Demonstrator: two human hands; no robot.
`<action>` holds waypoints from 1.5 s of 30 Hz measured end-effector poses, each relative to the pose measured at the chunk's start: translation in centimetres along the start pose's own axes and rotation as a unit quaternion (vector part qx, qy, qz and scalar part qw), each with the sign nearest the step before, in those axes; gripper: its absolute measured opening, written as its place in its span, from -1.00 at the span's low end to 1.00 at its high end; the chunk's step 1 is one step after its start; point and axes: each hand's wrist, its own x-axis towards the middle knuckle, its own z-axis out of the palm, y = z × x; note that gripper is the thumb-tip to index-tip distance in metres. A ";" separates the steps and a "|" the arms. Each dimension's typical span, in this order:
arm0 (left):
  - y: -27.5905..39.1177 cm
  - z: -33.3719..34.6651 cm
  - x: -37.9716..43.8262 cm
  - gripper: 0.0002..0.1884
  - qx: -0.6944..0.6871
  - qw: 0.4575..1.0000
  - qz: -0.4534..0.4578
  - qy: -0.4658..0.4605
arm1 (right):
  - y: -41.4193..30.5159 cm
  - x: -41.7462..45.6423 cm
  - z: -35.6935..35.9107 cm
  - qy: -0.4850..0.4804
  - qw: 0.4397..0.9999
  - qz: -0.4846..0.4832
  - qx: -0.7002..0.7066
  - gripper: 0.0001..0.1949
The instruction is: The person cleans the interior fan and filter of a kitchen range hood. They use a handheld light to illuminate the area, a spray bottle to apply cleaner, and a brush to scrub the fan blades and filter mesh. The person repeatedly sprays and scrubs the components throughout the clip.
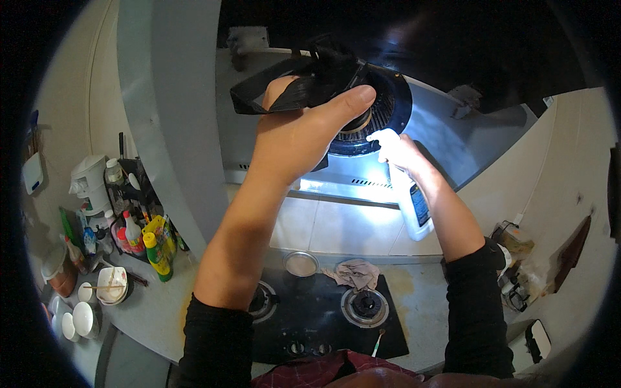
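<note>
My left hand (305,131) is raised in front of a range hood (436,121), its fingers around a black strap (291,99) joined to a dark object whose kind I cannot tell. Behind it shows the hood's round fan opening (393,106) with a ribbed fan wheel. My right hand (405,153) grips the neck of a white spray bottle (412,213), its nozzle pointing left towards the fan opening. Bright light falls on the bottle and the hood's lower panel.
Below lies a black gas cooktop (310,315) with a crumpled cloth (356,274), a round metal lid (301,263) and a small brush (378,342). Sauce bottles (133,233) and white bowls (85,320) stand left. A grey column (170,121) rises beside the hood.
</note>
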 end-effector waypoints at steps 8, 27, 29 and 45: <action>0.0 0.5 -0.1 -0.68 0.001 0.999 -0.048 0.010 | 0.3 -1.1 -2.5 -0.018 0.983 -0.047 0.177 -0.81; -1.6 -0.6 1.3 -0.71 0.076 0.994 -0.041 0.073 | -3.5 2.5 1.1 0.077 0.986 -0.031 0.146 -0.69; -0.6 -1.1 1.0 -0.72 0.123 0.990 -0.022 0.062 | -4.2 1.7 1.0 0.079 0.944 -0.133 0.291 -0.83; 2.0 -0.5 -0.1 -0.73 0.083 0.992 0.039 0.082 | -2.4 1.9 5.0 -0.001 0.963 -0.208 0.171 -0.67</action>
